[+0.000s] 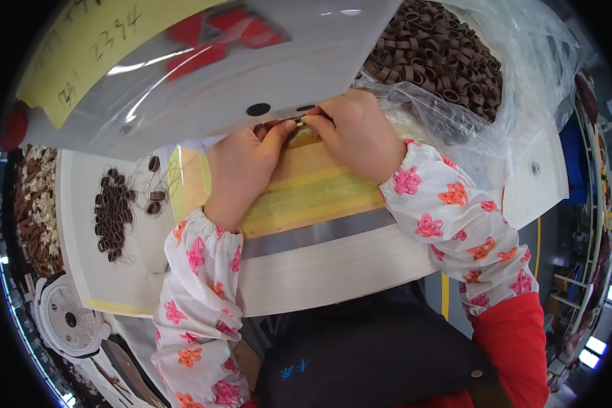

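My left hand [243, 163] and my right hand [362, 132] meet below the lower edge of a light grey machine body [251, 95]. Thumb and fingers of each are pressed together around something small, mostly hidden by the fingertips, which I cannot make out. Both rest over a work surface [319, 178] covered with yellow tape. Just beyond my right hand lies a large heap of small brown loops [449, 61] in a clear plastic bag [523, 88]. To the left of my left hand is a group of brown loops [113, 211] tangled with loose threads.
A yellow note [81, 61] and red stickers [251, 28] are on the machine, which overhangs my hands. A metal strip [319, 233] runs along the table's near part [333, 272]. At the lower left stands a small white fan [68, 316]; brown strips [37, 211] are piled behind it.
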Available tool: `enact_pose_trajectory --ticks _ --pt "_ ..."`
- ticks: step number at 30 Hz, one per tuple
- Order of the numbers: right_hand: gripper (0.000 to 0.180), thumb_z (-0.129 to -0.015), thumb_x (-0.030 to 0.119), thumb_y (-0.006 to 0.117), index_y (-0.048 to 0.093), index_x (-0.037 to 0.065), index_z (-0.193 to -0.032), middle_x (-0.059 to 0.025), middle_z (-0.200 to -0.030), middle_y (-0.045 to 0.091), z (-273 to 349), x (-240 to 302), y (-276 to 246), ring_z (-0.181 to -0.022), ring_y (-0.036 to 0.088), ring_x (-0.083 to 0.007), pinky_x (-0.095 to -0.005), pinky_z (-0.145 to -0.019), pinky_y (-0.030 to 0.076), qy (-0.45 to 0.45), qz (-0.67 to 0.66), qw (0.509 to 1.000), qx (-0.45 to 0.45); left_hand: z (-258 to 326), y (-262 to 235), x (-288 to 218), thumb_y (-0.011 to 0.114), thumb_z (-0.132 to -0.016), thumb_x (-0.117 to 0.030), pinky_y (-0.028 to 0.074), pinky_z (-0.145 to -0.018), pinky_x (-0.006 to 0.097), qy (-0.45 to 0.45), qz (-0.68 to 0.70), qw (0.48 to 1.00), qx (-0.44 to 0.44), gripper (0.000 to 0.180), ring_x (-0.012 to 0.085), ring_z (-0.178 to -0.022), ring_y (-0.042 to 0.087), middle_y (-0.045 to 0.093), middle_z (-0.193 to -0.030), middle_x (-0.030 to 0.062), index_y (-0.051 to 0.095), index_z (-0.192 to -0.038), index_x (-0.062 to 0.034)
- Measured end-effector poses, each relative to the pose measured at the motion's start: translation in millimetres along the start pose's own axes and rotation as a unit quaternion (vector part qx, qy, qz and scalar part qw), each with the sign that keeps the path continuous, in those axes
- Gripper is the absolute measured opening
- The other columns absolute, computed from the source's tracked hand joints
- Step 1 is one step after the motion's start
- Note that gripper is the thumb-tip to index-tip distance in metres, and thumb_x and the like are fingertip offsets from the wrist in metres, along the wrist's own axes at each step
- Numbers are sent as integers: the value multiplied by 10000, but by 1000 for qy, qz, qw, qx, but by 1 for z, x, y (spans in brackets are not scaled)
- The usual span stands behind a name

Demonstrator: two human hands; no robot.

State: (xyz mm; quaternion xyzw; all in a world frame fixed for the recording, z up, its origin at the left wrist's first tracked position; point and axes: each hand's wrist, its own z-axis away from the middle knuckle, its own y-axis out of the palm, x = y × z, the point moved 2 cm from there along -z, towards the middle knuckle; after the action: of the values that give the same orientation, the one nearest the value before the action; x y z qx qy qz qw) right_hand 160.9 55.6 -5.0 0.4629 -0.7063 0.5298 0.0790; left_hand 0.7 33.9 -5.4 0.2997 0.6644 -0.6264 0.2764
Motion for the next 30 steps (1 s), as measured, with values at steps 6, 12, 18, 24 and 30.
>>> enact_pose_trajectory --ticks 6,12,18,24,30 --pt "137 -726 80 622 528 -7 -774 -190 -710 576 -2 0 -3 -678 573 -369 -426 -587 457 14 10 1000 22 -1 3 6 651 -786 -301 399 -553 215 -7 26 1000 7 304 42 -564 487 605 -629 1 670 -901 -20" --pt "173 -717 105 638 526 -20 -760 -198 -694 575 -6 2 -2 -665 574 -373 -424 -585 462 6 28 999 27 0 -5 -1 660 -772 -341 382 -526 200 -40 9 999 28 329 30 -530 463 580 -586 -21 671 -885 -32" --pt "164 -713 112 635 545 -19 -752 -197 -679 575 -9 6 -1 -659 579 -365 -413 -591 472 38 48 997 48 0 -3 7 675 -759 -343 364 -497 196 -67 22 997 10 326 14 -501 428 515 -534 -55 669 -861 -33" --pt "151 -699 88 629 613 -61 -680 -192 -582 571 -7 1 -2 -534 570 -326 -351 -520 452 -11 33 999 -9 2 -2 4 619 -778 -357 424 -539 249 -97 26 995 5 313 108 -517 534 602 -589 33 675 -839 -55" --pt "106 -685 60 626 582 -37 -679 -162 -600 568 -3 -5 0 -551 563 -304 -343 -527 445 13 18 1000 -12 -2 2 0 658 -757 -309 413 -553 200 -72 50 996 21 297 48 -528 509 597 -584 2 655 -807 -16"
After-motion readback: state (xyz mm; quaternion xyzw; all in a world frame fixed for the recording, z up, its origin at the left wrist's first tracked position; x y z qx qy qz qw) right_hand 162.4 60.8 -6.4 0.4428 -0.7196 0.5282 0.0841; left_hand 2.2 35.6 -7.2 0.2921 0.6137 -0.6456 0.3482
